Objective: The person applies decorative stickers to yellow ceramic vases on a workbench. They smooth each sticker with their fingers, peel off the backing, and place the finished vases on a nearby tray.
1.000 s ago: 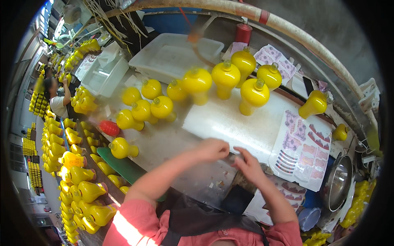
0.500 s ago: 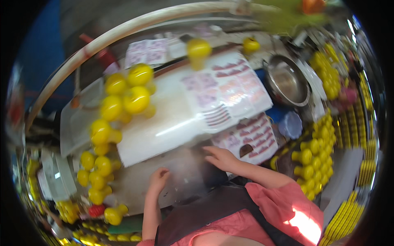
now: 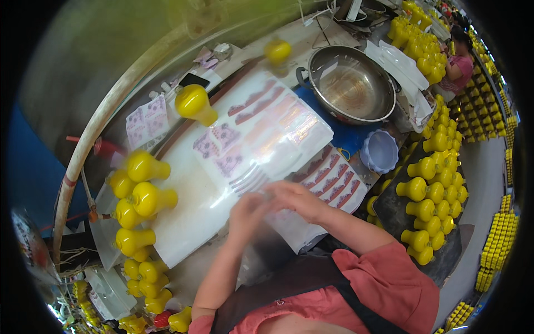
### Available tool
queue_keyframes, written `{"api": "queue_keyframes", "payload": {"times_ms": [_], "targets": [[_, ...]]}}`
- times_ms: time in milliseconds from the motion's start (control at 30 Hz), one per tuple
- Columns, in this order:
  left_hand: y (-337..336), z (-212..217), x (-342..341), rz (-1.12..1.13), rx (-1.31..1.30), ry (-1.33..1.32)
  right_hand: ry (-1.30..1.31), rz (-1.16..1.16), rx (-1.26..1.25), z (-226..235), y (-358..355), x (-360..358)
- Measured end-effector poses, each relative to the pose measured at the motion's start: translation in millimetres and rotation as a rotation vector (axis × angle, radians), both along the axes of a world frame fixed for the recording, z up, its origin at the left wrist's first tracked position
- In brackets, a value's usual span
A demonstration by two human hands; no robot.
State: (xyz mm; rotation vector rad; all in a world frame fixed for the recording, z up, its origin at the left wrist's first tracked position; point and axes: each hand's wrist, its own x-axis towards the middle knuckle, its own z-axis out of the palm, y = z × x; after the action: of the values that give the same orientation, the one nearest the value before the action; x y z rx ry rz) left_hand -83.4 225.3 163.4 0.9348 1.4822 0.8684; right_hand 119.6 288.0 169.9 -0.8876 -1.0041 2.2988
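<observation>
My left hand (image 3: 245, 216) and my right hand (image 3: 302, 201) meet at the fingertips over the near edge of a white board (image 3: 181, 222). Both are blurred, with the fingers drawn together in a pinch; whatever is between them is too small or smeared to make out. Just beyond my hands, printed sheets with purple patterns (image 3: 227, 162) and curved red-brown strips (image 3: 257, 102) lie on the board. Another sheet of dark red strips (image 3: 337, 182) is beside my right wrist. A yellow vase-shaped piece (image 3: 194, 102) stands at the board's far edge.
Several yellow pieces (image 3: 146, 199) line the left side; many more (image 3: 425, 189) crowd a dark board at right. A metal pan (image 3: 351, 83) and a pale scalloped bowl (image 3: 380, 151) stand beyond my right arm. A curved pole (image 3: 111, 106) arches at left. A person in pink (image 3: 460, 69) sits far right.
My hands, apart half a second ago, have come together at the board's near edge. The view has shifted, bringing the pan and the person at right into fuller sight.
</observation>
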Motion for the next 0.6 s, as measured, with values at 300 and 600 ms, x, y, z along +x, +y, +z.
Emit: {"api": "queue_keyframes", "payload": {"times_ms": [300,600], "targets": [[71.2,-12.8,46.6,0.174,0.052,-0.064,-0.025,0.024,-0.12,20.3,53.2,53.6],[126.8,-6.7,27.6,-0.233,0.086,0.909,-0.346,-0.644,0.173,16.9,218.4,214.8]]}}
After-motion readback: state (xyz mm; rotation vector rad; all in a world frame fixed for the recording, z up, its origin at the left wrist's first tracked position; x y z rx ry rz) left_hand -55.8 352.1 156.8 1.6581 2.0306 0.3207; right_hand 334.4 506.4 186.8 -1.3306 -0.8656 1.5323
